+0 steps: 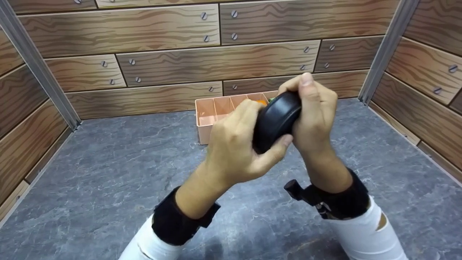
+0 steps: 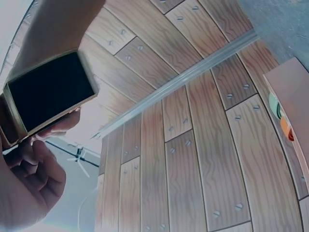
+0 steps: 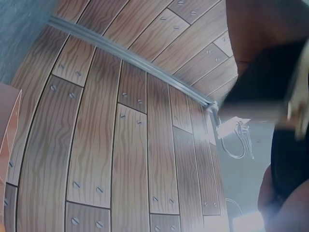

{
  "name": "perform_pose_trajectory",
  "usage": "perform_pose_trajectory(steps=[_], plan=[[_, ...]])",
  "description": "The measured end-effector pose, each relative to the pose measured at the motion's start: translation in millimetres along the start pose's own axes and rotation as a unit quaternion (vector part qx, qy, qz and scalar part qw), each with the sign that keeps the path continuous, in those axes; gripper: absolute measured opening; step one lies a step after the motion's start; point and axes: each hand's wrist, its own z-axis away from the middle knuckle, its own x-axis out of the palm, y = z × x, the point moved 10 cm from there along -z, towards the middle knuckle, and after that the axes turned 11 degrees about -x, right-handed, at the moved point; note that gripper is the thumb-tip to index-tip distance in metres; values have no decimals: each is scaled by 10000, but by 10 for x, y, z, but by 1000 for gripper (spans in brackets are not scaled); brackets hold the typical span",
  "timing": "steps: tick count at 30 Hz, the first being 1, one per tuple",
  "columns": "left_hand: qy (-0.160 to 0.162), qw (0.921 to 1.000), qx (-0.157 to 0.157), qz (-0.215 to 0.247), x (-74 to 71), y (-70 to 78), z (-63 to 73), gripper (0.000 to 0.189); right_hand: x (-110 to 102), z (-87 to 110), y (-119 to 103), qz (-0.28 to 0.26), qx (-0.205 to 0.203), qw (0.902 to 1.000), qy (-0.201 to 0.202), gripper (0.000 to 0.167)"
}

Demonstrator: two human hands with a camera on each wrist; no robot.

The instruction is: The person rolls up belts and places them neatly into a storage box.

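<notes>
A rounded black case is held up between both hands, above the table and in front of the pink box. My left hand grips its left side, thumb along the lower edge. On the other side, my right hand holds it with the thumb near the top. The left wrist view shows a dark flat face of the case with a pale gold edge. In the right wrist view the case is blurred. Whether it is open or closed I cannot tell.
Behind the hands stands a pink divided box on the grey marbled table. An orange thing and a green thing show inside it. Wood-patterned walls with metal corner posts enclose the back and sides.
</notes>
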Motion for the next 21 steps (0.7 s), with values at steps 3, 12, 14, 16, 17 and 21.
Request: perform_pose_trajectory(steps=[3,12,14,16,17,21], plan=[[144,9998,64,121,10,1,9,51,-16,16,72,-225,432,9986,192,49],[26,9895,1282,663,60,161,68,92,7,43,259,-1870,1778,9615,941,51],[-111,9884,1402,578,83,166,72,97,-2,49,281,-1968,2021,9535,1063,52],[-330,9879,1435,490,126,170,76,100,10,60,305,-1968,2318,9469,1046,54],[-455,9879,1422,413,154,171,77,100,27,67,321,-2050,2494,9412,997,56],[-915,9865,1353,98,240,195,78,90,139,121,374,-2518,3255,9093,626,63]])
